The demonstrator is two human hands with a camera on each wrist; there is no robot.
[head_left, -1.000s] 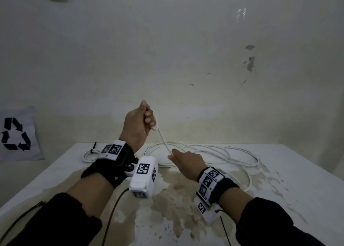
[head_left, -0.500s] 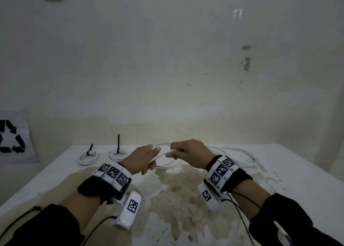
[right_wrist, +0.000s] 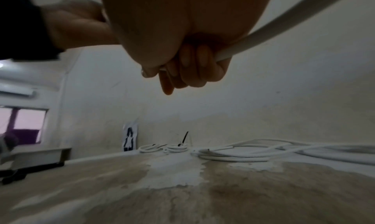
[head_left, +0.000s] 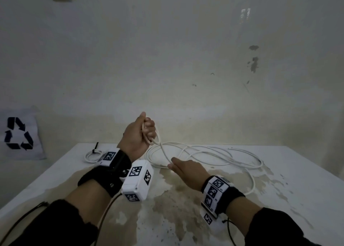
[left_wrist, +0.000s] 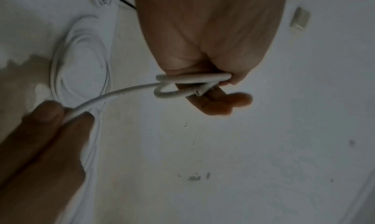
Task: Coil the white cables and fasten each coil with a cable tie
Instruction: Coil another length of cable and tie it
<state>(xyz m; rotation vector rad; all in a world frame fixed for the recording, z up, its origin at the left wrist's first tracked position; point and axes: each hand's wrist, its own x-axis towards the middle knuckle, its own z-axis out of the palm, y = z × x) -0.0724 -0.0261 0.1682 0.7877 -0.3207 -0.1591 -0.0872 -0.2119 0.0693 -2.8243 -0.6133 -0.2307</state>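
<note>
My left hand [head_left: 143, 132] is raised above the table and grips small loops of a white cable [head_left: 163, 149], whose cut end [left_wrist: 198, 93] shows by my fingers. From there the cable runs down to my right hand [head_left: 178, 166], which pinches it just over the table. The rest of the cable [head_left: 214, 156] lies in loose wide loops at the back middle and right. In the right wrist view my right fingers [right_wrist: 194, 63] are curled round the cable [right_wrist: 284, 23].
Two small tied coils [right_wrist: 176, 148] with black cable ties [head_left: 95, 147] lie at the table's back left. The white table [head_left: 279, 199] has brown stained patches in the middle. A recycling sign [head_left: 17, 133] hangs on the wall at the left.
Half a second ago both hands met low over the table on the cable. My left hand has since lifted with the loops, and my right hand has slid down the cable.
</note>
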